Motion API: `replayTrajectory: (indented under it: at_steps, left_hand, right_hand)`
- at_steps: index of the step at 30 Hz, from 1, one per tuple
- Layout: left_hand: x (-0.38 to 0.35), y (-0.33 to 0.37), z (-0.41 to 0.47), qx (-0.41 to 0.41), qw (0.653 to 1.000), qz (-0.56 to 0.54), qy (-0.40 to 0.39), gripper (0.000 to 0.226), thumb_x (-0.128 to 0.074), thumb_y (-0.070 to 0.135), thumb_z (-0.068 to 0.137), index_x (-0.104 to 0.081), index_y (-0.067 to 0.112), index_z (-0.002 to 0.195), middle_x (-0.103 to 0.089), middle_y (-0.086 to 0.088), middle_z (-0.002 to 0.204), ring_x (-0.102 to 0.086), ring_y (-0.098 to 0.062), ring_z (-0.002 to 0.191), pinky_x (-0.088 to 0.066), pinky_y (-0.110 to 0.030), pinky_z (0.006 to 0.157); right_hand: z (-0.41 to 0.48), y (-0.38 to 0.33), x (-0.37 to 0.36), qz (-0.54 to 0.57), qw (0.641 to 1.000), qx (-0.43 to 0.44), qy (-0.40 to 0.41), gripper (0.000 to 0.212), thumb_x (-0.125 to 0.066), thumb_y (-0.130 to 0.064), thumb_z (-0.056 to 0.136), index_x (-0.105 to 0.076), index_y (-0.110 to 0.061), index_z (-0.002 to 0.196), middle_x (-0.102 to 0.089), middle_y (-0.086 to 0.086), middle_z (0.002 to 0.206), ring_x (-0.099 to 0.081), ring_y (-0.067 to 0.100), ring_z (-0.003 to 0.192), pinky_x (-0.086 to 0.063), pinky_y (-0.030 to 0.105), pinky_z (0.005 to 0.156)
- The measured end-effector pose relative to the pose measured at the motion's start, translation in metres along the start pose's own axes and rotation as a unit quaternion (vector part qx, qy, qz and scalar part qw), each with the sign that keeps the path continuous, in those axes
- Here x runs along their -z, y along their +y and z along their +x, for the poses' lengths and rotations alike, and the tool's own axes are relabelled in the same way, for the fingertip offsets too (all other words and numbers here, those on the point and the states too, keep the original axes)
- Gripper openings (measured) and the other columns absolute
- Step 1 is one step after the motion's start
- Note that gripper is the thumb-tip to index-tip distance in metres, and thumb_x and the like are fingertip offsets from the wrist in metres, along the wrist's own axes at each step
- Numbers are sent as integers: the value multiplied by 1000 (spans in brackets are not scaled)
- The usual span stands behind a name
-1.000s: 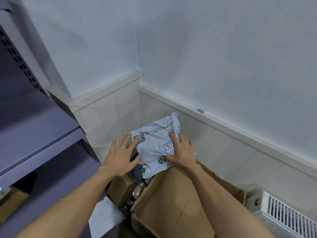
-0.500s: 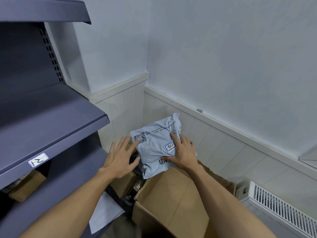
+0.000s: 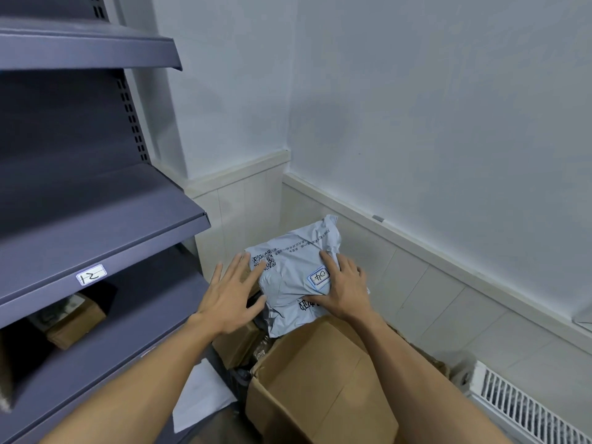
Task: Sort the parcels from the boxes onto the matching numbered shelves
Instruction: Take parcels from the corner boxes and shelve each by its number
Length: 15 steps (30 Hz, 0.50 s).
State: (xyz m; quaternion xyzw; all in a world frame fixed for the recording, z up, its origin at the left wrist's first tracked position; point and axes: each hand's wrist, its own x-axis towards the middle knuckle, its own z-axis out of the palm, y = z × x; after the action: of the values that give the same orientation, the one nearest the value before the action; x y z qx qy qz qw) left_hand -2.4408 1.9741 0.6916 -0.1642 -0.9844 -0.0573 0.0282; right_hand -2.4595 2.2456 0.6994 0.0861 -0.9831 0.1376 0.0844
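shelving: dark grey metal shelf unit (image 3: 96,225), left of open brown cardboard box (image 3: 320,389) | white handwritten number tag (image 3: 91,274) on a shelf lip, upper left of box | brown cardboard parcel (image 3: 77,322) on tier below tag | white flat sheet (image 3: 201,395) low, just left of box

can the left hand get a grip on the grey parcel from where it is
Probably yes. The left hand is open, with its fingertips at the left edge of the grey parcel by the QR code, and nothing lies between them. The right hand grips the other side.
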Motion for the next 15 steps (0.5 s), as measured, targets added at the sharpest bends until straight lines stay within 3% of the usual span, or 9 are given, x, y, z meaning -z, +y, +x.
replayTrajectory:
  at_steps: [5,15]
  left_hand:
    - [2,24,-16,20,1000,15,8,79,-8,70,87,6,37,158,1,-8,167,9,-22,154,3,-49,123]
    - [8,68,-71,100,994,38,11,81,-4,72,84,6,37,157,3,-8,167,10,-23,153,1,-51,124]
  right_hand:
    - [-12,12,3,13,999,30,3,108,-72,-75,68,-33,-23,154,-45,4,141,-40,26,133,-29,46,106]
    - [-41,16,1,40,995,91,-25,108,-69,-77,69,-29,-25,155,-44,1,142,-39,24,133,-28,45,107]
